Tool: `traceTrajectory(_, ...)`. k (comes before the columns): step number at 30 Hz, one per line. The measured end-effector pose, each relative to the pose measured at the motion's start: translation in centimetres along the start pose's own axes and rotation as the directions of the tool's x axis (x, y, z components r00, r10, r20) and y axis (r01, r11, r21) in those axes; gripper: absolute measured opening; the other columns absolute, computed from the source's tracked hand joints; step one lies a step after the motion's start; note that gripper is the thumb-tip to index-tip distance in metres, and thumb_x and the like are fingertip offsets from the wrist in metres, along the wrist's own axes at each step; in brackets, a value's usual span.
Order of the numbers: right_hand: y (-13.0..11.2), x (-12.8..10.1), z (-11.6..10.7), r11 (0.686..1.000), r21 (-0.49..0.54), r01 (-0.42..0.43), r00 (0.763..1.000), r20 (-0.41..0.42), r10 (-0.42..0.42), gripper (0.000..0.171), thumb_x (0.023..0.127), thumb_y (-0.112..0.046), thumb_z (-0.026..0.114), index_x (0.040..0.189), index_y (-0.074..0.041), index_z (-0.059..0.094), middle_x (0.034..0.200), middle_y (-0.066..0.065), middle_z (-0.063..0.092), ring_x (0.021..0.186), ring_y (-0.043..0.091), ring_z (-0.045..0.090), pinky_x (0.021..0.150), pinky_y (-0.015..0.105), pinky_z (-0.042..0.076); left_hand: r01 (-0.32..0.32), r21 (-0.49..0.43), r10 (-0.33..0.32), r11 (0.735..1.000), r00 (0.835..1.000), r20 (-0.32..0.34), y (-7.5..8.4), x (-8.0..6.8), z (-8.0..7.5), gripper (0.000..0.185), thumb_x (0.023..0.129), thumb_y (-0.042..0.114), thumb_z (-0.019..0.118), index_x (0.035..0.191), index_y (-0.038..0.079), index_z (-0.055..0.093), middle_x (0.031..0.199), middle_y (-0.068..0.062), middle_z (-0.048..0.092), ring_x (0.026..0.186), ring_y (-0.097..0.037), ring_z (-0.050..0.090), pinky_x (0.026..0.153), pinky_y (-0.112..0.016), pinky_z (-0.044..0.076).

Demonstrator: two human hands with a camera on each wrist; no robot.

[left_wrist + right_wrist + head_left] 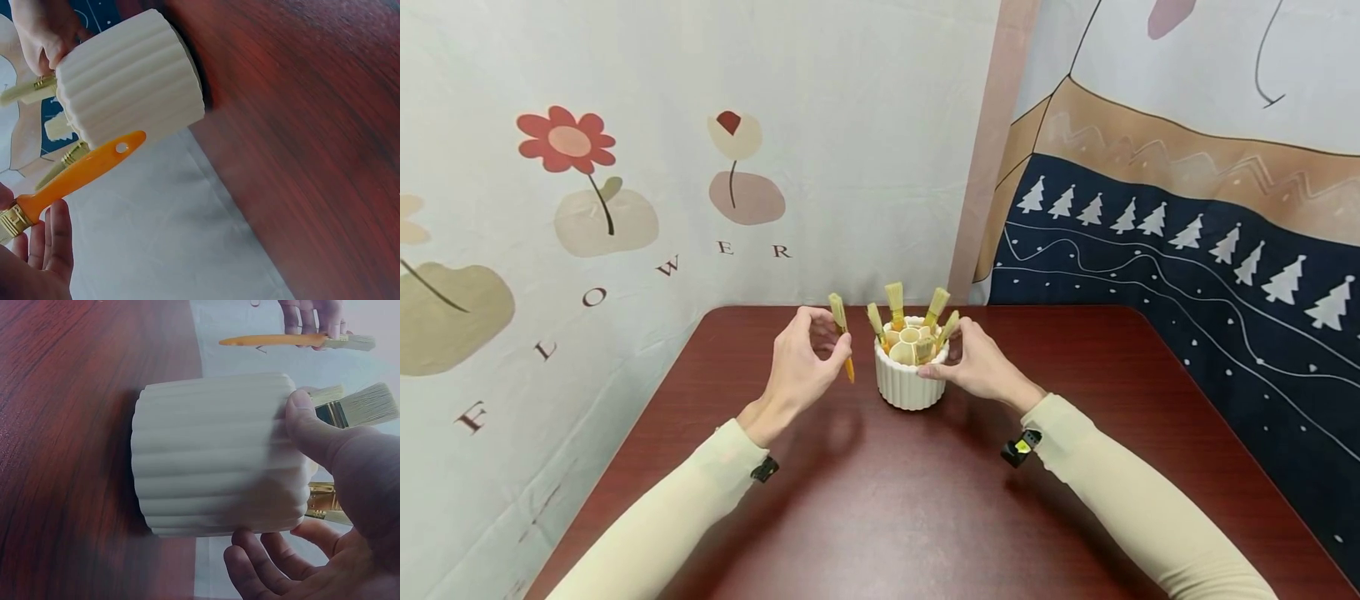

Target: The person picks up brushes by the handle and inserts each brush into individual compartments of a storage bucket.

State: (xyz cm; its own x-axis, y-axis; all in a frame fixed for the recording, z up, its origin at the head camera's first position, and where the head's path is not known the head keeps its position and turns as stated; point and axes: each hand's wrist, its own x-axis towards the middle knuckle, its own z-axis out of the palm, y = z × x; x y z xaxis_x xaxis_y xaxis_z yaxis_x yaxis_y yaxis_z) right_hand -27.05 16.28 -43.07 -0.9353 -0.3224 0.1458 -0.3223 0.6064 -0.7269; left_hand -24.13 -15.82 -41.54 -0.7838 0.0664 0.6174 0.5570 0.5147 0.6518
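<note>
Your head camera looks down over the tabletop (880,500) at the ribbed white holder (912,379). Both wrist cameras face this holder (131,81) (212,456) very near, from opposite sides.

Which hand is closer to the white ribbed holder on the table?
Right. The right hand touches the holder, thumb and fingers curled round its side near the rim. The left hand is apart from it, on its left, pinching an orange-handled brush held above the table.
</note>
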Motion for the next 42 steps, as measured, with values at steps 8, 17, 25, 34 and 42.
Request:
traceTrajectory(8, -0.2, -0.1, -0.1, 1.000, -0.019, -0.008, 1.000, -0.001, 0.008, 0.080, 0.094, -0.041, 0.101, 0.144, 0.000, 0.054, 0.138, 0.023, 0.066, 0.128, 0.036, 0.073, 0.109, 0.053, 0.063, -0.028, -0.038, 0.028, 0.999, 0.999, -0.020, 0.7, 0.1, 0.8, 0.033, 0.101, 0.008, 0.083, 0.125, -0.001, 0.064, 0.106, -0.013, 0.081, 0.090, -0.024, 0.084, 0.083, -0.021, 0.069)
traceTrajectory(17, -0.1, 0.0, 0.0, 0.999, -0.027, -0.023, 1.000, 0.004, 0.023, 0.081, 0.094, -0.046, 0.100, 0.142, 0.000, 0.054, 0.135, 0.023, 0.064, 0.126, 0.038, 0.071, 0.100, 0.045, 0.062, -0.037, -0.102, 0.032, 0.994, 0.998, -0.056, 1.6, 0.0, 1.6, 0.034, 0.100, 0.008, 0.084, 0.124, -0.002, 0.062, 0.107, -0.015, 0.078, 0.094, -0.023, 0.080, 0.085, -0.019, 0.069)
traceTrajectory(25, -0.3, 0.0, 0.0, 0.999, -0.034, -0.021, 1.000, -0.001, 0.021, 0.082, 0.093, -0.045, 0.100, 0.144, 0.000, 0.054, 0.137, 0.023, 0.064, 0.127, 0.036, 0.070, 0.104, 0.049, 0.061, -0.079, -0.119, 0.068, 0.990, 0.993, -0.092, 2.0, 0.0, 2.1, 0.034, 0.100, 0.011, 0.083, 0.123, -0.002, 0.062, 0.106, -0.015, 0.079, 0.092, -0.023, 0.081, 0.083, -0.020, 0.069)
traceTrajectory(34, -0.5, -0.1, 0.0, 0.999, -0.021, -0.026, 1.000, -0.006, 0.026, 0.083, 0.093, -0.044, 0.101, 0.146, -0.001, 0.053, 0.138, 0.022, 0.064, 0.128, 0.036, 0.070, 0.106, 0.052, 0.062, -0.123, -0.105, 0.110, 0.987, 0.986, -0.122, 2.4, 0.0, 2.4, 0.035, 0.101, 0.015, 0.083, 0.125, -0.001, 0.062, 0.108, -0.014, 0.081, 0.095, -0.023, 0.082, 0.085, -0.019, 0.066)
traceTrajectory(42, -0.4, -0.1, 0.1, 0.999, -0.023, -0.026, 1.000, -0.003, 0.026, 0.082, 0.094, -0.044, 0.100, 0.145, -0.001, 0.053, 0.139, 0.022, 0.063, 0.131, 0.037, 0.068, 0.109, 0.054, 0.062, -0.159, -0.109, 0.141, 0.981, 0.978, -0.151, 2.6, -0.1, 2.7, 0.036, 0.101, 0.015, 0.082, 0.126, -0.002, 0.062, 0.111, -0.015, 0.079, 0.097, -0.027, 0.084, 0.087, -0.021, 0.066)
